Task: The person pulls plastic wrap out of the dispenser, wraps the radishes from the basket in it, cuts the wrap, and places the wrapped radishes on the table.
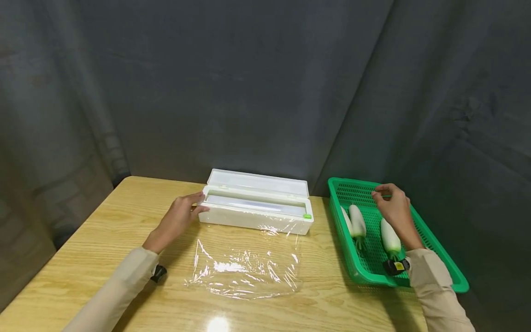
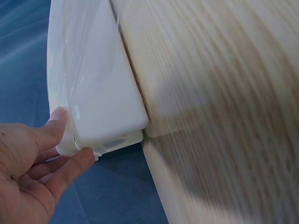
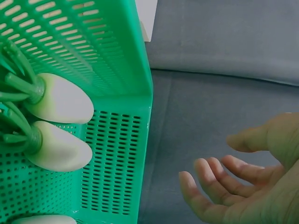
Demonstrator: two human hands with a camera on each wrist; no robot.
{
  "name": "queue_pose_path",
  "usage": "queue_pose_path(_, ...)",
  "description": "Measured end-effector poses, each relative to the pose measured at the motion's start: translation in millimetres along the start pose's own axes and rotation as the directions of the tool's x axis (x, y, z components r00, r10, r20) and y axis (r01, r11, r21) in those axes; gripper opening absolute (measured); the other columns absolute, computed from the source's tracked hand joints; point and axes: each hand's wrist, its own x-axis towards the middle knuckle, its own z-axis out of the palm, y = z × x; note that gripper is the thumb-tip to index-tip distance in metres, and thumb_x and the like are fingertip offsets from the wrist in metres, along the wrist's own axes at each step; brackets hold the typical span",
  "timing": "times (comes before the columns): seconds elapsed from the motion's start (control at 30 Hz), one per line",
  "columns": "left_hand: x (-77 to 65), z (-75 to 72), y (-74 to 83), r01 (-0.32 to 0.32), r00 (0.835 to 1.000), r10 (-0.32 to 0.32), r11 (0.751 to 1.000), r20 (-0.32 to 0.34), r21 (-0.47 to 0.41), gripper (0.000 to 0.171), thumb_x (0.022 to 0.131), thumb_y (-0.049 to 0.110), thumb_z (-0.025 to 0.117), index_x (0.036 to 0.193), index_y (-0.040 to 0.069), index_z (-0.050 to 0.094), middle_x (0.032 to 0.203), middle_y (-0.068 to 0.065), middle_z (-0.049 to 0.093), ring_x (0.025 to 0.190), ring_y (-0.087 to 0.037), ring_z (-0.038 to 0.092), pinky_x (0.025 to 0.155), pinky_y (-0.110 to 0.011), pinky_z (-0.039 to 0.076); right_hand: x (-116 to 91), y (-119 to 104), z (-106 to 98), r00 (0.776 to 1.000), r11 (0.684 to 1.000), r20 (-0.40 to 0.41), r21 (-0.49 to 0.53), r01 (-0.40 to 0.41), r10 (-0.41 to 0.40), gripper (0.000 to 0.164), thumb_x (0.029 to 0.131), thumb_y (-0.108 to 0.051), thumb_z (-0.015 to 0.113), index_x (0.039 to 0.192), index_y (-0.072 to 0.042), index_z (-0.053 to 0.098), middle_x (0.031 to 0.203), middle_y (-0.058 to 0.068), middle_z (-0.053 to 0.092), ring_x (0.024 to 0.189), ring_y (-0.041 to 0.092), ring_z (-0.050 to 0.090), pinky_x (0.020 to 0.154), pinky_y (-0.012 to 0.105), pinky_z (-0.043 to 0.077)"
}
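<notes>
My left hand [image 1: 180, 216] pinches the left end of a white cling film dispenser [image 1: 253, 219], its thumb and fingers set around the corner in the left wrist view. The dispenser's lid [image 1: 259, 183] is raised at the back. From its front, a sheet of clear cling film [image 1: 244, 272] spreads over the table, wrinkled and shiny. My right hand [image 1: 394, 207] hovers over the green basket [image 1: 356, 274] with loosely bent fingers and nothing in them. White radishes [image 3: 63, 147] with trimmed green stalks lie inside the basket.
The wooden table [image 1: 124, 221] carries both the dispenser and the basket, with the basket at its right side. A dark grey curtain [image 1: 232, 92] hangs right behind the table. On the dispenser's right end sits a small green slider [image 1: 307, 216].
</notes>
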Motion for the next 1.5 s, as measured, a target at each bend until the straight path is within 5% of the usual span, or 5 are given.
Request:
queue_pose_path(0.6, 6.4, -0.4, -0.2, 0.0, 1.0, 0.0, 1.0, 0.012, -0.009, 0.041, 0.091, 0.002, 0.077, 0.123, -0.019, 0.066, 0.13, -0.04, 0.061, 0.103, -0.048, 0.073, 0.083, -0.049, 0.061, 34.1, 38.4, 18.1, 0.936, 0.964, 0.229, -0.089, -0.252, 0.266, 0.064, 0.109, -0.022, 0.051, 0.151, 0.02, 0.027, 0.139, 0.045, 0.042, 0.121, 0.057, 0.047, 0.097, 0.066, 0.045)
queue_pose_path(0.77, 3.1, 0.5, 1.4, 0.012, 0.999, -0.012, 1.0, 0.032, 0.0, 0.041, 0.091, 0.003, 0.077, 0.123, -0.02, 0.065, 0.13, -0.04, 0.061, 0.1, -0.047, 0.074, 0.082, -0.049, 0.061, 32.8, 56.2, 27.4, 0.89, 0.95, 0.334, -0.133, -0.282, 0.311, 0.069, 0.107, -0.023, 0.053, 0.148, 0.023, 0.022, 0.135, 0.046, 0.039, 0.102, 0.05, 0.05, 0.084, 0.057, 0.048)
queue_pose_path(0.97, -1.7, -0.3, 2.5, 0.009, 0.999, -0.009, 1.0, 0.036, 0.0, 0.039, 0.092, 0.003, 0.075, 0.123, -0.019, 0.066, 0.13, -0.04, 0.061, 0.102, -0.048, 0.073, 0.083, -0.048, 0.061, 26.9, 66.1, 40.9, 0.809, 0.931, 0.464, -0.118, -0.346, 0.36, 0.068, 0.105, -0.02, 0.054, 0.14, 0.029, 0.02, 0.142, 0.052, 0.024, 0.127, 0.066, 0.039, 0.098, 0.066, 0.049)
queue_pose_path(1.13, -2.4, -2.2, 3.7, -0.009, 1.0, 0.009, 1.0, 0.02, 0.018, 0.038, 0.092, 0.004, 0.076, 0.122, -0.018, 0.067, 0.128, -0.04, 0.062, 0.101, -0.048, 0.073, 0.081, -0.048, 0.061, 26.5, 70.2, 51.7, 0.767, 0.914, 0.511, -0.108, -0.39, 0.388, 0.054, 0.105, -0.021, 0.058, 0.125, 0.025, 0.037, 0.13, 0.045, 0.04, 0.127, 0.062, 0.046, 0.098, 0.065, 0.052)
queue_pose_path(1.5, 0.0, -3.3, 3.9, -0.015, 1.0, 0.014, 0.999, 0.026, 0.039, 0.037, 0.093, 0.005, 0.075, 0.121, -0.018, 0.068, 0.127, -0.04, 0.063, 0.096, -0.045, 0.075, 0.079, -0.047, 0.062, 30.6, 69.3, 52.4, 0.78, 0.929, 0.511, -0.122, -0.349, 0.36, 0.035, 0.102, -0.017, 0.06, 0.103, 0.017, 0.06, 0.1, 0.032, 0.061, 0.09, 0.044, 0.067, 0.077, 0.056, 0.061)
